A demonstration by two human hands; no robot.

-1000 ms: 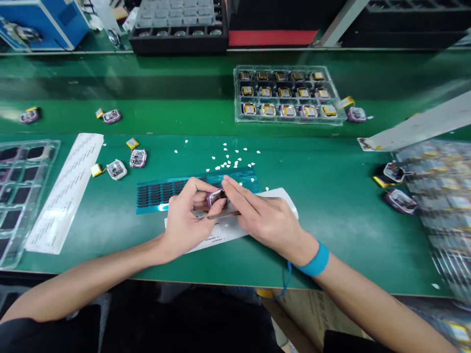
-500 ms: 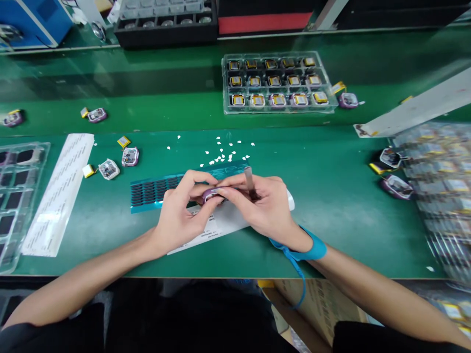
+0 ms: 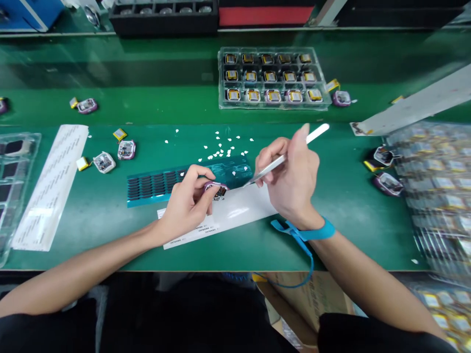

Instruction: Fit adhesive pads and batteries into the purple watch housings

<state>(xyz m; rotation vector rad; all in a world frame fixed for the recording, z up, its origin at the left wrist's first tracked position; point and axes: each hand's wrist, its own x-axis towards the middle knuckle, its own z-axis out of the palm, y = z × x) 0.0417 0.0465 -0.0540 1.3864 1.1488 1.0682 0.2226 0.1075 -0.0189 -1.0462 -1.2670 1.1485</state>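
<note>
Between the thumb and fingers of my left hand (image 3: 191,203) is a small purple-rimmed device (image 3: 218,190), its inner parts showing. My right hand (image 3: 292,176) is closed around silver tweezers (image 3: 274,165), whose tips point down and left, a little right of the device. A blue strap circles my right wrist. Below both hands lies a white printed strip (image 3: 235,211). Behind it is a teal sheet (image 3: 158,189) with rows of black pieces. Several small white stickers (image 3: 221,147) are scattered on the green bench behind the sheet.
A clear tray (image 3: 274,78) of devices with yellow-edged batteries stands at the back. Loose devices (image 3: 104,162) and another white strip (image 3: 51,186) lie left, beside a clear tray (image 3: 35,147). Stacked trays (image 3: 447,191) and a slanted white bar (image 3: 415,105) are at right.
My right hand has moved away from the device to the right, and the tweezers now point down-left in its fingers. My left hand keeps the device. The view has shifted slightly.
</note>
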